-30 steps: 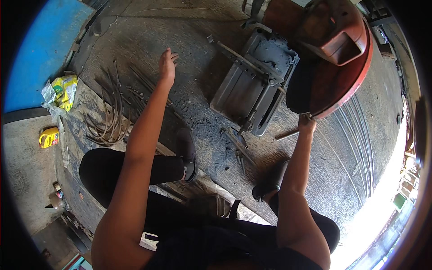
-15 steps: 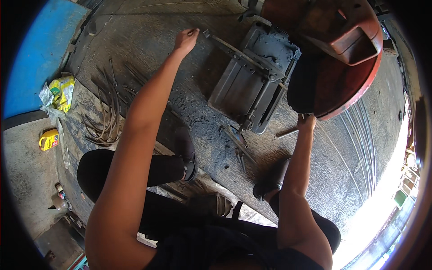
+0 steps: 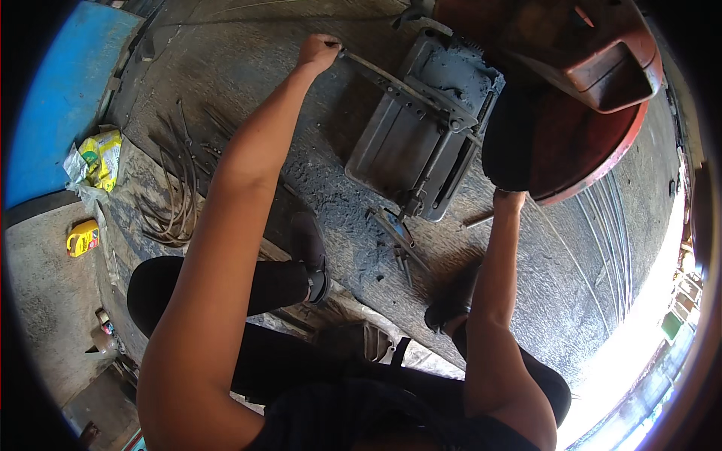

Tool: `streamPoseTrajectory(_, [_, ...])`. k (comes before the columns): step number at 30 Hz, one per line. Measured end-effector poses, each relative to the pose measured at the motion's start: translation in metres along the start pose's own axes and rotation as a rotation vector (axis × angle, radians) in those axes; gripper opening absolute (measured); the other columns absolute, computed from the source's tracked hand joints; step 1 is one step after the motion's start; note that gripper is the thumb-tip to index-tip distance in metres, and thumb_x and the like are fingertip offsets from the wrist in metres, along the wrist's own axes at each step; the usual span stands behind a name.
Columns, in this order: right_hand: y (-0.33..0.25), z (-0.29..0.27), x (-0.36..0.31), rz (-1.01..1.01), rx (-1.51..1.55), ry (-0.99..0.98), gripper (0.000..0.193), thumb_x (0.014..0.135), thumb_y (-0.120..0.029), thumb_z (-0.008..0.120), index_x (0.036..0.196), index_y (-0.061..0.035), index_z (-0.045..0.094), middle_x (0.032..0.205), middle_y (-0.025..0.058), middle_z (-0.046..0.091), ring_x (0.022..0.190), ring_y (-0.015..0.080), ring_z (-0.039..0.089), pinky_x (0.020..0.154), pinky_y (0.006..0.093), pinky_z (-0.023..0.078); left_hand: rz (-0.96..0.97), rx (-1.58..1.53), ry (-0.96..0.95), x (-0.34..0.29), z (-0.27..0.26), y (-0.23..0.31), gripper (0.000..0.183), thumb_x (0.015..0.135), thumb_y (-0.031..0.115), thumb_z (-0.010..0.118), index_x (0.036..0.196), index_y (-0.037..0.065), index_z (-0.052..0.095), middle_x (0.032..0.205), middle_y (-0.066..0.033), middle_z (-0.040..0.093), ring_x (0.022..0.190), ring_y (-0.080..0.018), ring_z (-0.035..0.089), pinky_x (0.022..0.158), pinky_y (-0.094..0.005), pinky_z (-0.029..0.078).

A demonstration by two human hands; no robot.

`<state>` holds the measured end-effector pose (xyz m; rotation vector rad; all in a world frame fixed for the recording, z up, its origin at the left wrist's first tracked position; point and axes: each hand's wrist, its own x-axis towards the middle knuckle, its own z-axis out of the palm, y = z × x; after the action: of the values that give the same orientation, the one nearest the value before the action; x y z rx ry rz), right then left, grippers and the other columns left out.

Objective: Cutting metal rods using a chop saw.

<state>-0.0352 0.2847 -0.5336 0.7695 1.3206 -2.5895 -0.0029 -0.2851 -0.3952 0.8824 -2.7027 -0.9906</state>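
A cut-off saw stands on the ground, with its dark disc [image 3: 510, 143] and red guard [image 3: 590, 161] at the right. Its grey base [image 3: 391, 143] carries a clamp screw [image 3: 436, 169]. Across the base runs a thin metal bar [image 3: 376, 73], its left end poking out past the edge. At that end my left hand [image 3: 320, 52] is closed on the bar, arm stretched forward. Just below the lower rim of the disc is my right hand [image 3: 510, 201]; the disc and guard hide its fingers, so I cannot tell what they grip.
Long thin rods [image 3: 613, 225] lie at the right. Bent rods [image 3: 177, 203] are heaped at the left, near a yellow bag [image 3: 104, 158] and a yellow container [image 3: 83, 238]. A small metal tool [image 3: 395, 229] lies between my shoes, and dark dust covers the ground there.
My left hand has moved slightly forward and right, from beside the bar's end onto it. The red guard sits slightly farther right and lower in view. My right hand stays under the disc rim.
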Motion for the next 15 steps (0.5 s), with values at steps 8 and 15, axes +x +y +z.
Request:
streamPoseTrajectory(8, [0.010,-0.015,0.005,-0.120,-0.204,-0.106,0.050,0.097,-0.023,0.068,0.143,-0.0090,0.055,0.133,0.0080,0.066,0.123,0.0263,0.064,0.100,0.0403,0.057,0.087,0.030,0.056,0.004,0.005,-0.010,0.025,0.092,0.024,0.075,0.113,0.010,0.078,0.110,-0.0111,0.078,0.104,-0.0257,0.074,0.091,-0.0378,0.056])
streamPoseTrajectory(15, [0.006,-0.017,-0.007,-0.157,-0.349,-0.257,0.051,0.098,-0.027,0.067,0.144,-0.0083,0.054,0.134,0.0095,0.066,0.122,0.0264,0.065,0.099,0.0386,0.057,0.204,0.204,0.025,0.007,-0.001,-0.006,0.023,0.093,0.022,0.072,0.112,0.009,0.079,0.113,-0.0136,0.076,0.107,-0.0317,0.072,0.093,-0.0402,0.056])
